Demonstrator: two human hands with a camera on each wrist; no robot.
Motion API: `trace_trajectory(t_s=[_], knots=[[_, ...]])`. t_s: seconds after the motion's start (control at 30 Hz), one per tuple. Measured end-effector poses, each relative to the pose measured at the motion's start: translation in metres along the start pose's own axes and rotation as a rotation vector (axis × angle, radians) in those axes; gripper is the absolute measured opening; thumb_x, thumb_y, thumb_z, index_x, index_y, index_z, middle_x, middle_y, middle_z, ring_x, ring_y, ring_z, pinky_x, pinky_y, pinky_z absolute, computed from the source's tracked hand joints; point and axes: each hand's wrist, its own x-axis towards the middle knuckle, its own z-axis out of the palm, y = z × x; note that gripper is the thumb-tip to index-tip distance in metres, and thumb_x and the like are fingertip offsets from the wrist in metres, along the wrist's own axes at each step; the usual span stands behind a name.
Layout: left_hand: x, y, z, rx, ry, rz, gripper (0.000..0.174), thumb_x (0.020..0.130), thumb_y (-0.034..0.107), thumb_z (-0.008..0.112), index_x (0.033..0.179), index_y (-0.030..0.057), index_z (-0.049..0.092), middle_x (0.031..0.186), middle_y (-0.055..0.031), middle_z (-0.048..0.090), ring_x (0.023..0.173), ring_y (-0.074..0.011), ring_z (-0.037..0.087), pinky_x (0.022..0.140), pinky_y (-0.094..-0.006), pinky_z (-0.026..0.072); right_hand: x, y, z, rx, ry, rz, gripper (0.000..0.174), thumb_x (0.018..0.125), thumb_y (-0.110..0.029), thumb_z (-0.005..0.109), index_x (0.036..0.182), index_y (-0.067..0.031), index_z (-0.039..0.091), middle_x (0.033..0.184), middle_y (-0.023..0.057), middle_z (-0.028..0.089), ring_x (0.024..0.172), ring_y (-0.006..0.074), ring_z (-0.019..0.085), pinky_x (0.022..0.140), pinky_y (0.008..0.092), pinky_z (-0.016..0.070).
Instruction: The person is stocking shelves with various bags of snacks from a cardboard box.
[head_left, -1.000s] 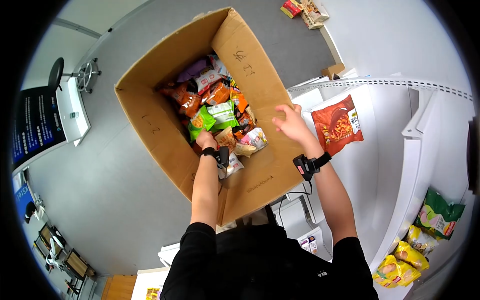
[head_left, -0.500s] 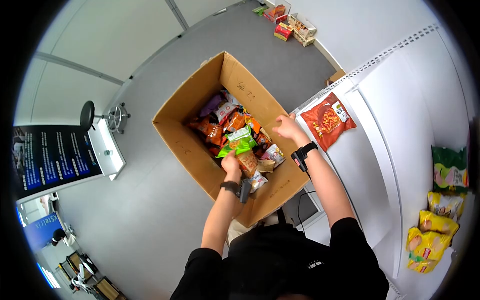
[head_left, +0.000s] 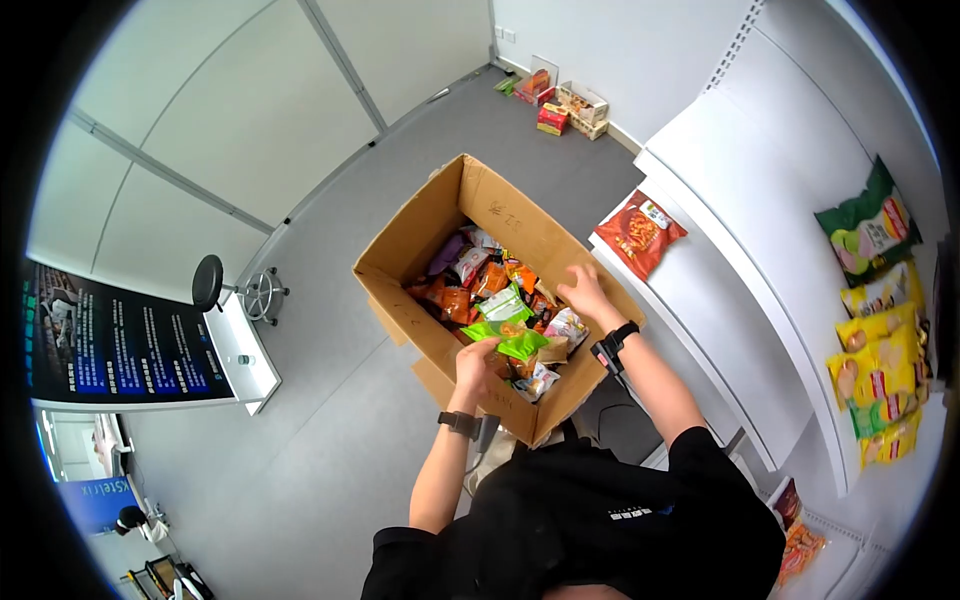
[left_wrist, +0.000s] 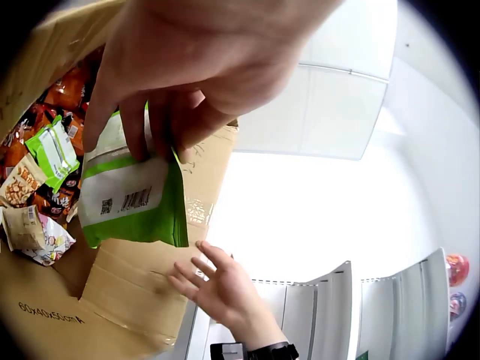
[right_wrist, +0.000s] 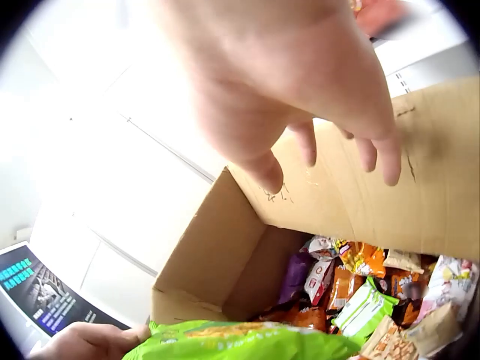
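My left hand (head_left: 478,365) pinches a green and white snack bag (left_wrist: 135,196) by its end, lifted above the open cardboard box (head_left: 395,315). In the left wrist view the fingers lie over the bag's upper part, and a barcode shows on its pale back. Over the box's right side hangs my right hand (head_left: 588,292), its fingers spread and loosely bent with nothing between them. Below, a heap of snack bags fills the box floor, among them another green and white bag (right_wrist: 366,307), a purple bag (right_wrist: 295,276) and several orange ones.
White shelves (head_left: 720,245) stand on the right; a red snack bag (head_left: 640,236) lies on one near the box. Yellow bags (head_left: 880,375) and a dark green bag (head_left: 872,225) sit farther right. A wheeled stool (head_left: 262,296) and small cartons (head_left: 580,105) stand beyond the box.
My left hand has come up out of the box with the green bag. The right hand stays over the box's right side. The head view has shifted, showing more wall and shelf.
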Motion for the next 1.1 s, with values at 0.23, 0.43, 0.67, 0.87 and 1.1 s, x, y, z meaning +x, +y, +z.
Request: trace_trajectory(t_s=[0.23,0.43,0.67,0.87,1.1], knots=[[-0.022,0.016,-0.01,-0.032,-0.138,0.125,0.022,0.089,0.012,0.053,0.105,0.0007,0.063,0.106,-0.0079,0.064,0.1,-0.0184,0.058,0.086,-0.0436,0.0498,-0.094,-0.019,0.007,0.719,-0.447,0.494,0.068,0.088,-0.05,0.055,0.14,-0.0112,0.035,0.14,0.0188,0.038,0.12,0.0421,0.044,0.089,0.0545,0.047],[-0.057,0.024,0.006,-0.026,-0.225,0.234,0.02,0.089,0.011,0.054,0.102,0.0,0.065,0.104,-0.0067,0.064,0.098,-0.0166,0.058,0.087,-0.0358,0.0471,-0.139,-0.042,0.022,1.193,-0.485,0.68,0.082,0.083,-0.054,0.062,0.135,0.0027,0.031,0.127,0.0222,0.045,0.108,0.0396,0.054,0.09,0.0529,0.0475],[-0.067,0.015,0.003,0.113,-0.446,0.263,0.021,0.087,0.011,0.055,0.096,-0.0027,0.068,0.096,-0.0064,0.066,0.087,-0.0121,0.059,0.074,-0.0251,0.0469,-0.161,-0.049,0.037,1.617,-0.395,0.4,0.042,0.088,-0.036,0.062,0.117,-0.0066,0.057,0.113,0.0104,0.063,0.105,0.0252,0.059,0.095,0.0419,0.0454],[-0.067,0.004,0.004,0.285,-0.546,0.238,0.023,0.086,0.015,0.055,0.095,-0.0001,0.069,0.089,-0.0052,0.066,0.075,-0.0102,0.059,0.057,-0.024,0.0467,-0.173,-0.044,0.032,1.743,-0.309,0.248,0.038,0.089,-0.027,0.062,0.12,-0.0057,0.055,0.117,0.01,0.062,0.107,0.0242,0.059,0.096,0.0419,0.0449],[-0.062,-0.006,0.009,0.235,-0.521,0.153,0.02,0.087,0.014,0.053,0.091,-0.0003,0.066,0.093,-0.0064,0.065,0.082,-0.0131,0.059,0.07,-0.0255,0.0478,-0.185,-0.045,-0.001,1.669,-0.032,0.003,0.035,0.087,-0.014,0.062,0.119,-0.0011,0.053,0.114,0.0117,0.062,0.101,0.023,0.062,0.09,0.0378,0.0491]])
